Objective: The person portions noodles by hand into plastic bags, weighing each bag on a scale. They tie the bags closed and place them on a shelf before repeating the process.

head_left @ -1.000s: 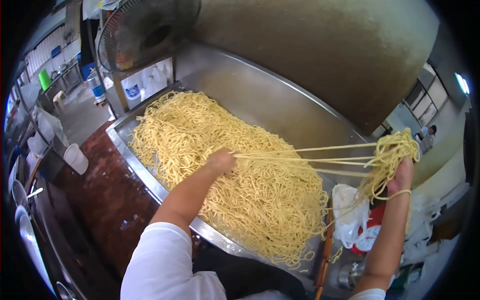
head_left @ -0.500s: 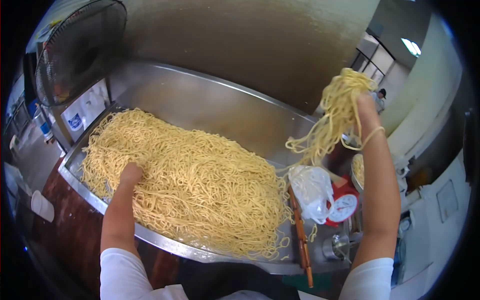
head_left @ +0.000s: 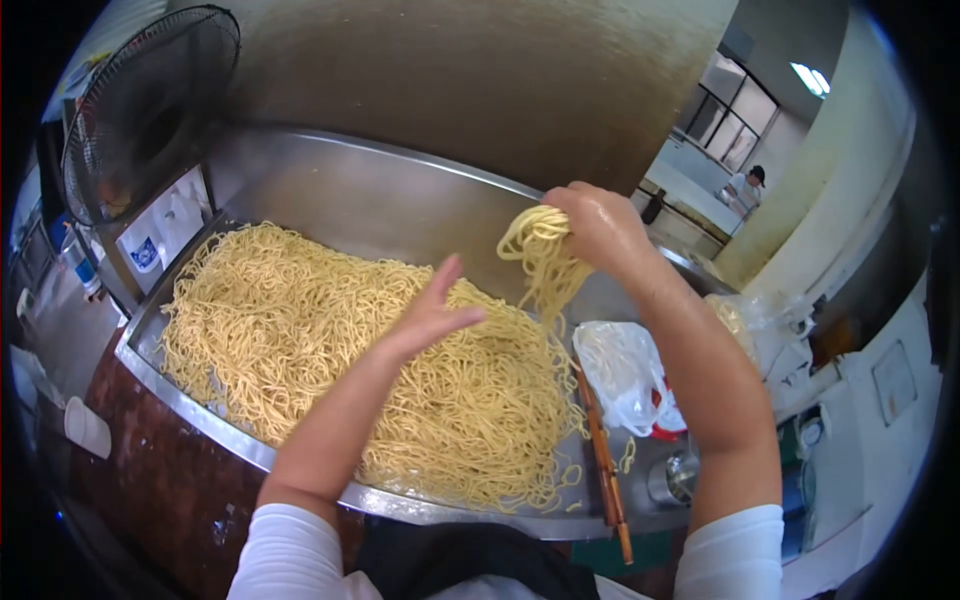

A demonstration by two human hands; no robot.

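A wide heap of yellow noodles (head_left: 300,330) covers much of the metal tray (head_left: 400,165). My right hand (head_left: 595,225) is closed round a bunch of noodles (head_left: 545,250) raised over the tray's right part, its strands hanging down. My left hand (head_left: 430,315) is above the heap, fingers and thumb spread, with nothing in it. A clear plastic bag (head_left: 620,375) lies right of the heap, partly over a red scale (head_left: 668,425). Wooden sticks (head_left: 603,465) rest beside the heap at the tray's right front.
A black fan (head_left: 150,115) stands at the back left. At the far left is a white cup (head_left: 87,427). A metal container (head_left: 672,478) sits at the right front. More plastic bags (head_left: 780,330) are beyond my right forearm. A person (head_left: 745,187) is far off at the back right.
My right hand has moved left and slightly down with a bunch of noodles. My left hand has lifted from the heap, moved right and opened. The bag now covers most of the scale.
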